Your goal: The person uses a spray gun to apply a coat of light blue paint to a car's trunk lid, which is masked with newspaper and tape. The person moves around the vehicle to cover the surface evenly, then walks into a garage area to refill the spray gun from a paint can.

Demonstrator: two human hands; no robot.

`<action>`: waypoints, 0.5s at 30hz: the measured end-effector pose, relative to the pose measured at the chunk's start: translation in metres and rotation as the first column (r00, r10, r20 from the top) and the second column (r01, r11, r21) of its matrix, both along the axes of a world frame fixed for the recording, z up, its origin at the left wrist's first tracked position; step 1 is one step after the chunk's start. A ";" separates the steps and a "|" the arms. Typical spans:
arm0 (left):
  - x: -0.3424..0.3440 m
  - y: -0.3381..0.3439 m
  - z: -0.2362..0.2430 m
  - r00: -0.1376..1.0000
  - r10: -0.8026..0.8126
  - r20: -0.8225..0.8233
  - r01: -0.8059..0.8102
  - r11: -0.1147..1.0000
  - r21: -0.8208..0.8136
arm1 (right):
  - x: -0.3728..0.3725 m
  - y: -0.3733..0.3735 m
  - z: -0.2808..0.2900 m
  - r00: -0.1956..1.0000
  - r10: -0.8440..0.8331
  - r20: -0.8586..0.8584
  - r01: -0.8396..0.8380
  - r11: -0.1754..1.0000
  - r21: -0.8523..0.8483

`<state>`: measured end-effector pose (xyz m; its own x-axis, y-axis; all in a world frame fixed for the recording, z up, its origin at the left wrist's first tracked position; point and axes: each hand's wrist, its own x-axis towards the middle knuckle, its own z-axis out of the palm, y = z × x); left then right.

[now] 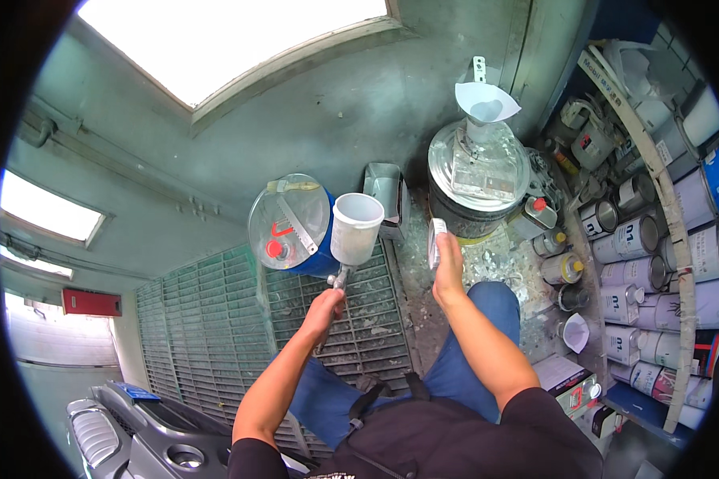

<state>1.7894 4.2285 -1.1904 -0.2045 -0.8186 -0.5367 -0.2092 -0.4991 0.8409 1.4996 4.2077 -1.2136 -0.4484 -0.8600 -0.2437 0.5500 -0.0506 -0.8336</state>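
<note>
My left hand (325, 311) is closed round the grip of a spray gun (340, 279), which stands upright. On top of the gun sits a white translucent cup (355, 231) with its round mouth uncovered. A white round lid (437, 243), seen nearly edge-on, is in my right hand (450, 270), well apart from the cup. The fingers of that hand lie behind the lid and are partly hidden. Just behind the cup stands a blue drum (321, 257) with a pale toothed strip (297, 227) and a red cap (275, 249) on its top.
A paint-spattered metal bucket (443, 199) carries a paper strainer (487, 104) on its lid. An open rectangular tin (385, 188) stands beside the drum. Paint cans (627, 239) fill the right-hand shelf, with bottles (562, 269) before it. Floor grating (200, 319) and car parts (152, 435) lie left.
</note>
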 end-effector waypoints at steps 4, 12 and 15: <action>-0.015 -0.024 0.003 0.981 0.089 0.173 -0.110 0.987 0.114 | -0.004 -0.011 -0.012 0.987 0.097 0.128 -0.114 0.985 0.130; -0.043 -0.059 0.034 0.956 0.031 0.291 -0.098 0.970 0.220 | -0.005 -0.030 -0.031 0.989 0.141 0.033 -0.145 0.970 0.196; -0.056 -0.067 0.051 0.935 -0.015 0.355 -0.084 0.962 0.262 | -0.006 -0.033 -0.032 0.982 0.188 0.036 -0.191 0.957 0.220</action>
